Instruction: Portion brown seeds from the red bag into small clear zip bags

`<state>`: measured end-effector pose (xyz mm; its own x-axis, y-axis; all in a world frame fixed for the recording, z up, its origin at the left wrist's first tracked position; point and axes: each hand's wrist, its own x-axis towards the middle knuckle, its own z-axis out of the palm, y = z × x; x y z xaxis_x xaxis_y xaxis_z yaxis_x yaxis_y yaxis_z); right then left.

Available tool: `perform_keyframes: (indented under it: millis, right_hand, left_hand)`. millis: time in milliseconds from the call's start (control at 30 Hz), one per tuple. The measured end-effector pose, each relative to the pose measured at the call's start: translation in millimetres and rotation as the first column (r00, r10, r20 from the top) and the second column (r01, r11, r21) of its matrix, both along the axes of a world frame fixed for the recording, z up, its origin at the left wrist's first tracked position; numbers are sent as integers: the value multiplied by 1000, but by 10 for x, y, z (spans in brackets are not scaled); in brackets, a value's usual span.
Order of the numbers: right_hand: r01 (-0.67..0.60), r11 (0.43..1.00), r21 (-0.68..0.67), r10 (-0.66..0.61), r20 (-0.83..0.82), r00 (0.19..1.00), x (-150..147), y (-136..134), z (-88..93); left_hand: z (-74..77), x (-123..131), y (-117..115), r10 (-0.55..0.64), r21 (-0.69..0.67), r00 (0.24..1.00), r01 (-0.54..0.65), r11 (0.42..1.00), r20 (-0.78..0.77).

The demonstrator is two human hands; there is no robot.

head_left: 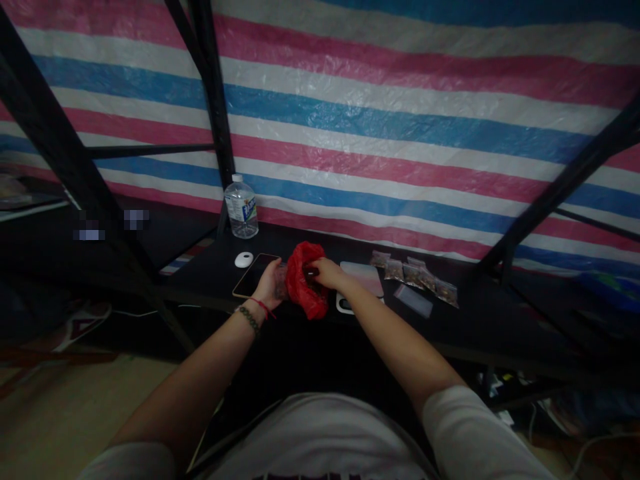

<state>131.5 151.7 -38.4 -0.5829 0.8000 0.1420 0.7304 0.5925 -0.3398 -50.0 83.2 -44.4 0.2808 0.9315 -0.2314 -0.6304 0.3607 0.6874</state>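
A crumpled red plastic bag sits near the front edge of the black table, its mouth gathered open toward me. My left hand is closed at the bag's left side, around what looks like a small clear plastic bag. From the right, my right hand reaches into the mouth of the red bag. Its fingers are bent together over something dark that I cannot make out. Partly under my right forearm lies a flat white scale with a dark display at its front.
Several small filled zip bags lie on the right, beside a flat clear bag. Left of my hands are a phone, a white oval object and a plastic bottle. Black metal posts frame the table before a striped sheet.
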Motion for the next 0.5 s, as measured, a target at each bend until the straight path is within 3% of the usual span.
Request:
perform_keyframes:
  millis: [100, 233, 500]
  right_hand:
    - [-32, 999, -20, 31, -58, 998, -43, 31, -47]
    - [36, 996, -77, -51, -207, 977, -26, 71, -139]
    - [-38, 964, -262, -106, -512, 853, 60, 40, -197]
  left_hand:
    - [-31, 6, 4, -16, -13, 999, 17, 1000, 33]
    - [-49, -2, -12, -40, 0, 998, 40, 999, 52]
    - [-84, -23, 3, -119, 56, 992, 117, 992, 50]
